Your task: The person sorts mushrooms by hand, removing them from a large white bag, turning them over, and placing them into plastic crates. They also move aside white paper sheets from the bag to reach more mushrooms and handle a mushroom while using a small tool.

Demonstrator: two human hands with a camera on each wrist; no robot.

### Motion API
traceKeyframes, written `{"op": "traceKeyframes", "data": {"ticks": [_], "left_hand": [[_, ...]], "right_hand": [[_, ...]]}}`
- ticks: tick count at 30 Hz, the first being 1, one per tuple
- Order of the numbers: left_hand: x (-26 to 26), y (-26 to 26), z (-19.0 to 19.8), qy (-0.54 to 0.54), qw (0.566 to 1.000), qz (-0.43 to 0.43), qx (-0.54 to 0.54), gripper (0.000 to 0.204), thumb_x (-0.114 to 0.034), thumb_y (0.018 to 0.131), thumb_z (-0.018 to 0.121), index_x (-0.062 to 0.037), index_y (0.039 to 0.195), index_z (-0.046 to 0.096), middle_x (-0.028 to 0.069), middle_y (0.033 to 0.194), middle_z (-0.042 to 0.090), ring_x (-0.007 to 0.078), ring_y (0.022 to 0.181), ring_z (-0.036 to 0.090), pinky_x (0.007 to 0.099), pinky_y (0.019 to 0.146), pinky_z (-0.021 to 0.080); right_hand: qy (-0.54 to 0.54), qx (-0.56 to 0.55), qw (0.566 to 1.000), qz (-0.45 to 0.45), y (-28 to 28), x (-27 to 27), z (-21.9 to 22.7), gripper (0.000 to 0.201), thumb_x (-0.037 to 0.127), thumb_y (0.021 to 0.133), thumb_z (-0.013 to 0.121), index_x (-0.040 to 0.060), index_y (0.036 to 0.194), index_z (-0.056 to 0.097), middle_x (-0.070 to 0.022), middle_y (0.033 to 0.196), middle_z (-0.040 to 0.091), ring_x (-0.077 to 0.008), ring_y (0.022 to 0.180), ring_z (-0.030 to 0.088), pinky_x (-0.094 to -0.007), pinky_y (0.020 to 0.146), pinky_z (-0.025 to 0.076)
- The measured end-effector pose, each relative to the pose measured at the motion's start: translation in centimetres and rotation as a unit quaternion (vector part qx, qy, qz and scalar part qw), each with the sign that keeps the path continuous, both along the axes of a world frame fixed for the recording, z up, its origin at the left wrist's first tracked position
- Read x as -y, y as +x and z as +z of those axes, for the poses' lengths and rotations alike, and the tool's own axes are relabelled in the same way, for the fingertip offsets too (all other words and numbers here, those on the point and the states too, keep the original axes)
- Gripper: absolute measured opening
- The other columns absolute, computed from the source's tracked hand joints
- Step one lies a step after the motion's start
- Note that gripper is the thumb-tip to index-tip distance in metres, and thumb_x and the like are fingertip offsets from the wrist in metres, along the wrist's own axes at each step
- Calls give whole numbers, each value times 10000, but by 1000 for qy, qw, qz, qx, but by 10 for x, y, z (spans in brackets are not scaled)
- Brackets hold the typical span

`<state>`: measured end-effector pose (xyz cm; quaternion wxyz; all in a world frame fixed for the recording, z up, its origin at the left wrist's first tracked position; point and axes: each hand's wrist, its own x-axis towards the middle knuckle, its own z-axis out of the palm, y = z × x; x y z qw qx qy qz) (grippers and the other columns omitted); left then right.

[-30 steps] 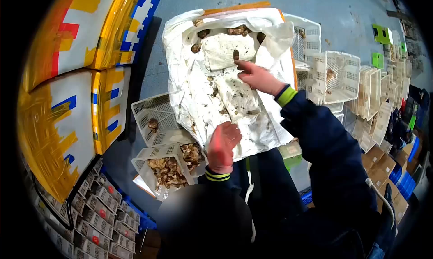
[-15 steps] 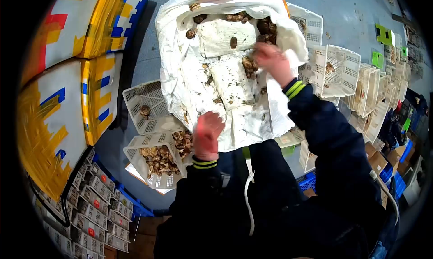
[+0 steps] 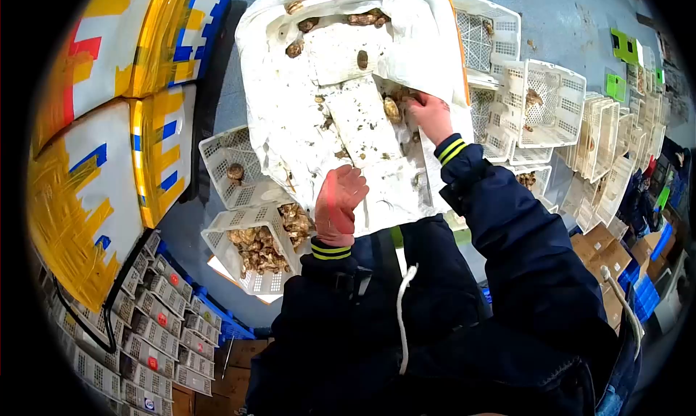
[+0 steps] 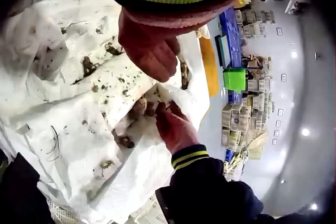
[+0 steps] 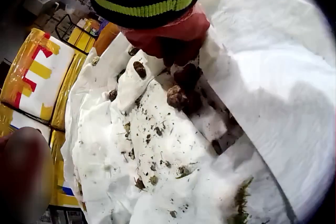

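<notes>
My right hand [image 3: 433, 119] reaches down into a white-lined box, at the right side of its dirt-specked liner [image 3: 272, 119]. Its fingers curl at a dark brown lump [image 5: 187, 76], and a knobbly brown lump [image 5: 177, 97] lies just beside it. Loosely curled and holding nothing, my left hand [image 3: 339, 202] hovers over the box's near left part. Between the hands lies a flat white pack [image 3: 359, 122] strewn with dark crumbs. One small oval lump [image 3: 362, 59] rests on the farther pack, and several more sit along the back edge.
White plastic baskets [image 3: 210, 238] with brown lumps stand at left. More baskets [image 3: 573, 137] line the right side. Large taped foam boxes [image 3: 80, 148] are stacked at far left. Grey floor [image 3: 558, 25] shows beyond the box.
My right hand has moved from near the oval lump on the far pack to the lumps at the box's right side. The left hand stays over the near left, its fingers now more curled.
</notes>
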<state>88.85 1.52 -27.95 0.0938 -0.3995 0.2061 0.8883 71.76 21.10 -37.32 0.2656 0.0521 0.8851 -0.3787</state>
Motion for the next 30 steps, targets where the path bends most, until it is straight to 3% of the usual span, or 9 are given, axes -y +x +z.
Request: {"op": "traceKeyframes", "data": {"ticks": [5,9,11,12,13,15,16,17,30], "left_hand": [[-22,-18,12,-30,994,-77,68,494,-304,853,537,35,1192,420,147,1113,515,236,1000,532,338,872,449],[-31,-11,17,7,995,-59,78,443,-284,857,533,29,1161,451,138,1075,542,229,940,560,342,849,456],[-28,-9,11,1,995,-63,78,421,-260,867,519,30,1164,446,138,1075,542,228,942,560,345,851,457],[-26,-9,9,-6,995,-64,81,400,-236,876,506,31,1166,442,138,1074,541,226,944,561,347,854,458],[-26,-13,14,-96,986,-128,46,415,-267,928,422,61,1180,393,145,1062,532,223,920,555,329,829,460],[-20,-15,14,-28,995,-44,90,391,-255,934,412,48,1181,401,137,1069,534,225,933,555,326,835,461],[-16,-13,10,-114,986,-118,-39,378,-263,945,396,31,1180,414,130,1081,533,229,962,551,335,863,454],[-15,-11,8,-114,985,-119,-40,378,-263,945,396,31,1180,414,130,1081,533,229,962,551,335,863,454],[-44,-40,57,-163,978,-133,16,435,-274,930,442,5,1256,370,144,1224,454,252,1106,469,368,943,388]], "right_hand": [[211,-183,939,199,23,40,-29,456,320,769,605,174,1189,506,-131,981,628,-268,931,598,-375,824,455],[212,32,973,88,15,41,-41,358,249,731,630,108,1057,583,-112,959,634,-287,927,594,-388,802,458],[27,-81,996,-27,23,21,-28,393,284,721,644,78,1053,608,-147,921,639,-298,914,594,-360,824,455],[-226,61,964,-128,23,12,-14,418,184,770,592,44,1156,518,-147,1021,598,-269,962,578,-330,844,458],[-458,199,839,-218,26,4,0,461,83,819,540,11,1260,429,-148,1121,557,-240,1010,562,-299,864,461],[-569,313,711,-270,30,-11,53,484,12,870,457,18,1332,313,-147,1246,453,-244,1068,525,-308,902,450],[-489,101,866,5,41,-19,62,482,78,908,445,45,1359,276,-175,1268,420,-258,1099,502,-340,938,428],[-627,340,651,-260,41,-21,64,516,194,920,465,58,1373,259,-161,1294,399,-240,1150,461,-353,973,387],[-657,428,577,-227,56,-36,89,449,295,944,411,21,1298,376,-194,1157,535,-219,935,586,-333,821,480]]}}
